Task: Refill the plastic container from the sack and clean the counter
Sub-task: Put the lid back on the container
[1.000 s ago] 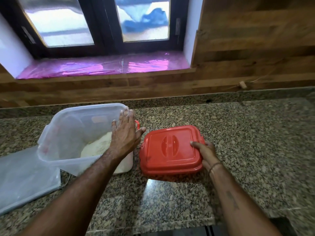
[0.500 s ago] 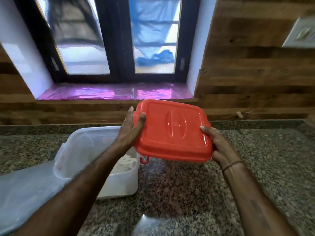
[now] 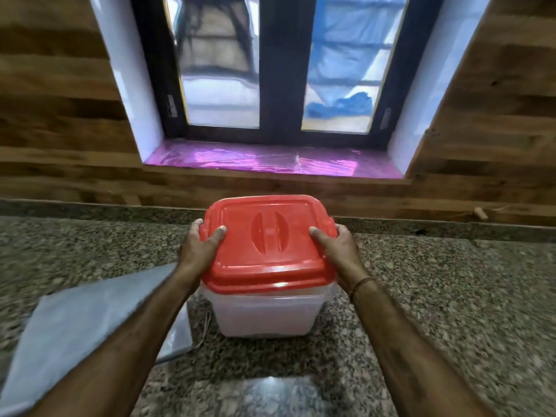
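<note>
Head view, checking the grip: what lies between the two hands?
Only the red lid, sitting on the clear container, spans between the left hand and right hand; the head view shows it.

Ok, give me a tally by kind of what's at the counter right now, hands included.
red lid: 1
clear plastic container: 1
grey sack: 1
hands: 2, the left hand and the right hand, both gripping the lid
Total: 5
</note>
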`<state>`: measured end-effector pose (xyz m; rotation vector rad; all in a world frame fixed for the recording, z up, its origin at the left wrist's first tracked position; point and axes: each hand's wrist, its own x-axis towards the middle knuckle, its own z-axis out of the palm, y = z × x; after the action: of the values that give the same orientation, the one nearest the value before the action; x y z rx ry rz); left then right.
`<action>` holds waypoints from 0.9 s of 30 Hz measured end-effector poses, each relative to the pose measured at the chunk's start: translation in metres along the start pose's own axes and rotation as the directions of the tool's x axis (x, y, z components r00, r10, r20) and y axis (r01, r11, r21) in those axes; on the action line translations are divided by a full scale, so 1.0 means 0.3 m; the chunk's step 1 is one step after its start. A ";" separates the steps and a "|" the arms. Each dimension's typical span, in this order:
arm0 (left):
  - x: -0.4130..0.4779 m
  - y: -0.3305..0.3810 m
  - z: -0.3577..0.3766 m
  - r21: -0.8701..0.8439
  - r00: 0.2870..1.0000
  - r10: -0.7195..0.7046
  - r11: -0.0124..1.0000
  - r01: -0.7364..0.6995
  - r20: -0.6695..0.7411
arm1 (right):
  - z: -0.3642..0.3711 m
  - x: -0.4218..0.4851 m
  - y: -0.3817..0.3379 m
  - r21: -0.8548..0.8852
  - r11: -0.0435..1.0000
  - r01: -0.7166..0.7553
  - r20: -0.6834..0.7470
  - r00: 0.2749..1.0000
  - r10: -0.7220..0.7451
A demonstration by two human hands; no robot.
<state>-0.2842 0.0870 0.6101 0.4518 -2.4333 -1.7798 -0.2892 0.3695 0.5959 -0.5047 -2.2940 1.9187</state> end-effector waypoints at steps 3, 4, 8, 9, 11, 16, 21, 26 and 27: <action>0.025 -0.066 -0.020 -0.003 0.998 -0.047 0.999 0.047 0.042 | 0.043 -0.030 0.028 -0.100 0.995 0.006 -0.052 0.999 -0.011; 0.028 -0.077 -0.014 -0.008 0.997 -0.055 0.998 0.056 0.059 | 0.043 -0.036 0.032 -0.106 0.994 -0.008 -0.055 0.998 0.002; 0.034 -0.078 0.012 0.012 0.988 -0.077 0.997 0.076 0.134 | 0.034 -0.059 0.046 -0.146 0.986 -0.074 -0.094 0.994 0.061; 0.033 -0.080 0.017 0.020 0.987 -0.080 0.997 0.078 0.141 | 0.034 -0.067 0.049 -0.172 0.982 -0.081 -0.097 0.993 0.065; 0.033 -0.085 0.016 0.033 0.986 -0.076 0.997 0.072 0.145 | 0.042 -0.073 0.069 -0.199 0.975 -0.097 -0.096 0.992 0.079; 0.032 -0.094 0.013 0.028 0.981 -0.114 0.993 0.110 0.158 | 0.055 -0.076 0.078 -0.235 0.965 -0.114 -0.060 0.993 0.103; 0.011 -0.098 0.000 0.032 0.973 -0.138 0.990 0.135 0.183 | 0.049 -0.086 0.102 -0.192 0.965 -0.178 -0.067 0.984 0.168; -0.030 -0.114 -0.024 0.169 0.988 -0.141 0.977 0.128 0.067 | 0.030 -0.106 0.190 -0.334 0.922 -0.199 -0.223 0.966 0.127; -0.041 -0.110 -0.024 0.218 0.994 -0.110 0.970 0.105 0.013 | 0.034 -0.132 0.173 -0.396 0.898 -0.192 -0.261 0.961 0.090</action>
<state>-0.2646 0.0751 0.5825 0.5945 -2.6822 -1.5700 -0.2455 0.3549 0.5487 -0.9151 -2.5615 1.3112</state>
